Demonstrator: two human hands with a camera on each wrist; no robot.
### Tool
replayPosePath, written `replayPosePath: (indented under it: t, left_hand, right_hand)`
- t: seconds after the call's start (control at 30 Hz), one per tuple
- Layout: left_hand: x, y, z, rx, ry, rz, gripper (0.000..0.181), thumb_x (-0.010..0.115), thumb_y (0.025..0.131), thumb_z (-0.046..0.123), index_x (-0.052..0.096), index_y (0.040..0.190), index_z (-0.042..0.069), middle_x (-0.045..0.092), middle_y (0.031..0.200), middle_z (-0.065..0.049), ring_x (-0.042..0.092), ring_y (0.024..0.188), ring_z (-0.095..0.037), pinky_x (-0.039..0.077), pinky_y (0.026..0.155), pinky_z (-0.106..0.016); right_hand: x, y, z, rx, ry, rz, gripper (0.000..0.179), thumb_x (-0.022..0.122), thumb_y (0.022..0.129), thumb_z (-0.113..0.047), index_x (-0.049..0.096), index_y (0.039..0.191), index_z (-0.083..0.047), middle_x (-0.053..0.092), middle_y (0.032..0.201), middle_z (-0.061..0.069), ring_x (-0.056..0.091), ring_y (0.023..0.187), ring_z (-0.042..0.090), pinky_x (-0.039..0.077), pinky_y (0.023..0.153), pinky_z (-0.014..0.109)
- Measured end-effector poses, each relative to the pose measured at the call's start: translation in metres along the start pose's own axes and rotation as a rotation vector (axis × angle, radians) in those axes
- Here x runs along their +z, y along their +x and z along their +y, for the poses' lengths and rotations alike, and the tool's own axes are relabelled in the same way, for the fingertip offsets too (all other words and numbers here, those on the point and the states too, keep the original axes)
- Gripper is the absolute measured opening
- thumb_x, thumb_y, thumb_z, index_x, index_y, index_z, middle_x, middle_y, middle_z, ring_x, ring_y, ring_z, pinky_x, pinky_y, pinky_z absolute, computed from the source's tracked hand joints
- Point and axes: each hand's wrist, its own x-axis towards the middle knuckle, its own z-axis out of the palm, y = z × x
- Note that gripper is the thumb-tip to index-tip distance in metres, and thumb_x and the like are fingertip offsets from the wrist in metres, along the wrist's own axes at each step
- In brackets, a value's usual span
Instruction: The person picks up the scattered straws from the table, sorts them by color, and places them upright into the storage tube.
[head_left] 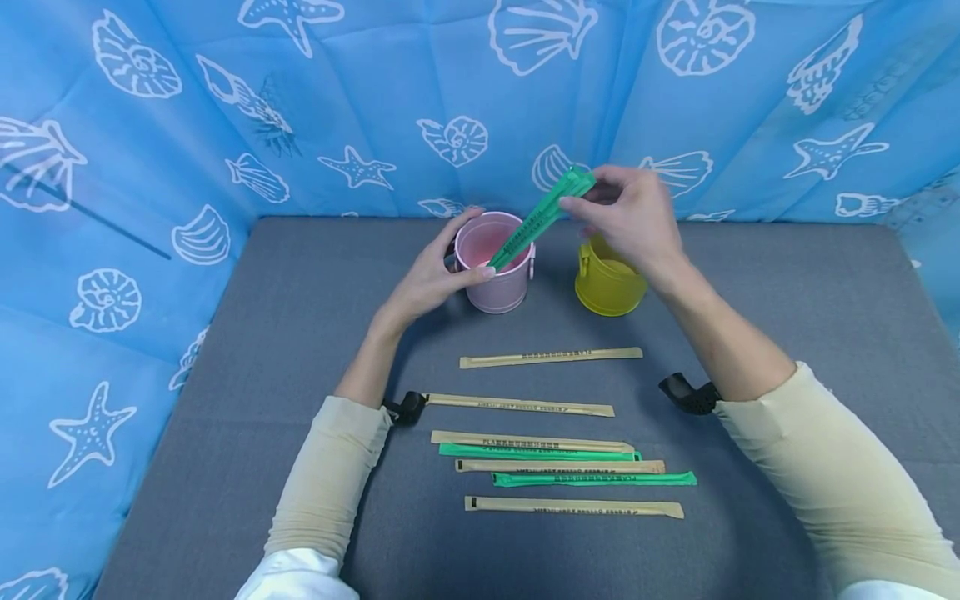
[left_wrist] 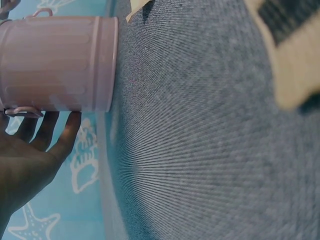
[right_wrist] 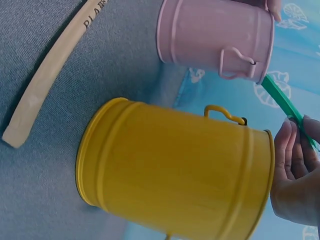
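Observation:
A pale pink bucket (head_left: 497, 287) stands near the back of the table, with my left hand (head_left: 433, 279) gripping its left side, thumb at the front rim and fingers behind. The left wrist view has those fingers (left_wrist: 67, 135) against the bucket's side by its small handle. Between thumb and fingers, my right hand (head_left: 633, 212) pinches the upper end of a green wrapped straw (head_left: 536, 223). It slants down to the left, its lower end over the pink bucket's mouth. Below the right hand stands a yellow bucket (head_left: 609, 290), partly covered by that hand in the head view.
Several tan wrapped straws (head_left: 551, 357) lie crosswise on the grey table (head_left: 300, 333) before the buckets. Two green wrapped straws (head_left: 596, 479) lie among them, one partly under a tan straw. A blue curtain (head_left: 360, 100) with shell prints hangs behind the table.

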Motion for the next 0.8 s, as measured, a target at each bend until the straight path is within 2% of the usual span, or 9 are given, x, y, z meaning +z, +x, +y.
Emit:
replayPosePath:
  t: [0.23,0.4,0.5,0.63,0.8]
  left_hand:
    - [0.0,0.001,0.001,0.006,-0.013,-0.002,0.082,0.072,0.088,0.015,0.028,0.157,0.013,0.028,0.16,-0.01,0.032,0.142,-0.025,0.029,0.112,-0.052]
    - [0.0,0.001,0.002,0.012,-0.021,-0.001,0.08,0.071,0.089,0.012,0.028,0.157,0.011,0.028,0.16,-0.011,0.032,0.142,-0.025,0.029,0.112,-0.051]
    - [0.0,0.001,0.002,0.013,-0.021,0.0,0.079,0.071,0.089,0.012,0.028,0.156,0.011,0.028,0.16,-0.011,0.031,0.143,-0.025,0.028,0.113,-0.052]
    - [0.001,0.001,0.003,0.01,-0.015,0.0,0.079,0.071,0.09,0.013,0.028,0.156,0.011,0.028,0.16,-0.011,0.03,0.144,-0.026,0.027,0.113,-0.053]
    - [0.001,-0.001,0.001,0.001,0.0,0.001,0.081,0.071,0.091,0.015,0.026,0.157,0.013,0.026,0.161,-0.008,0.026,0.146,-0.021,0.023,0.115,-0.051]
  right_hand:
    - [0.002,0.001,0.001,0.013,0.029,-0.013,0.032,0.077,0.089,-0.029,0.072,0.11,-0.005,0.072,0.098,0.013,0.07,0.078,0.024,0.056,0.066,0.026]
    - [-0.002,-0.002,0.004,0.037,0.041,-0.016,0.037,0.078,0.088,-0.03,0.071,0.114,-0.005,0.072,0.101,0.007,0.069,0.082,0.018,0.057,0.067,0.025]
    - [-0.006,-0.006,0.007,0.046,0.062,-0.009,0.039,0.078,0.087,-0.031,0.071,0.115,-0.004,0.072,0.102,0.006,0.069,0.086,0.016,0.057,0.069,0.025]
    - [-0.011,-0.013,0.009,0.038,0.073,0.0,0.041,0.078,0.087,-0.032,0.07,0.116,-0.004,0.072,0.102,0.005,0.069,0.087,0.02,0.057,0.069,0.026]
    - [-0.017,-0.025,0.01,0.029,0.071,0.007,0.037,0.077,0.087,-0.034,0.072,0.114,-0.009,0.072,0.103,0.004,0.068,0.086,0.022,0.057,0.07,0.028]
